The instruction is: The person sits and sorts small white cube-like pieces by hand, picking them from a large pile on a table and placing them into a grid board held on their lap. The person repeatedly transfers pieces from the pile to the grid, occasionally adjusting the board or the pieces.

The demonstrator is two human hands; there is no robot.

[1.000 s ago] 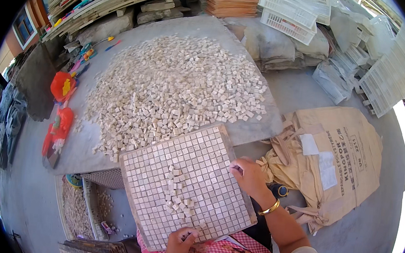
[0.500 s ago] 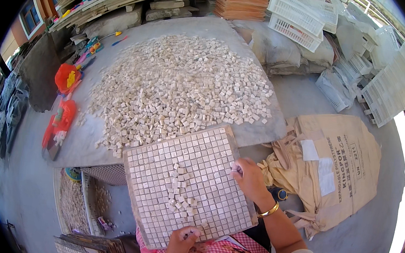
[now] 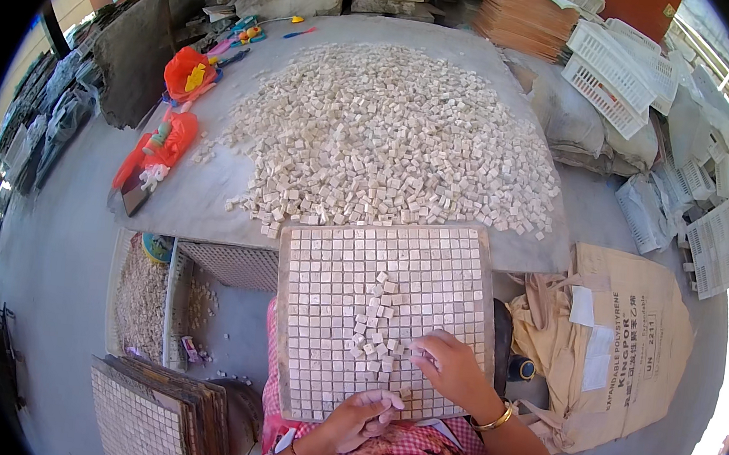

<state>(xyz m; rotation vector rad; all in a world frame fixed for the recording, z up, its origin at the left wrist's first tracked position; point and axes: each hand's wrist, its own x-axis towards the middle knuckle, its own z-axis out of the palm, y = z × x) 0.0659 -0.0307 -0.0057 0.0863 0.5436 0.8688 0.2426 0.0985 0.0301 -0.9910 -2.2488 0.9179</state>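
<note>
A square board point(image 3: 280, 325) lies across my lap, its grid filled with rows of small pale stone tiles point(image 3: 324, 281). Loose tiles point(image 3: 373, 320) are heaped down its middle. My right hand point(image 3: 456, 375), with a gold bangle at the wrist, is over the board's right half. Its fingers are pinched together beside the loose tiles; whatever they hold is too small to make out. At the board's near edge, my left hand point(image 3: 359, 420) has its fingers curled closed, and their contents are hidden. One more loose tile point(image 3: 405, 394) lies just beyond those fingertips.
Beyond the board, a large pile of tiles point(image 3: 399, 143) covers a grey table point(image 3: 208, 212). Red plastic bags point(image 3: 166, 143) lie at its left. Stacked boards point(image 3: 144, 421) stand near left, by a bin of chips point(image 3: 140, 302). A tan sack point(image 3: 624, 358) and tape measure point(image 3: 522, 368) are at right.
My right hand has moved from the board's right edge inward to the loose tiles. My left hand stays near the front edge. The view has turned, so the board looks straighter.
</note>
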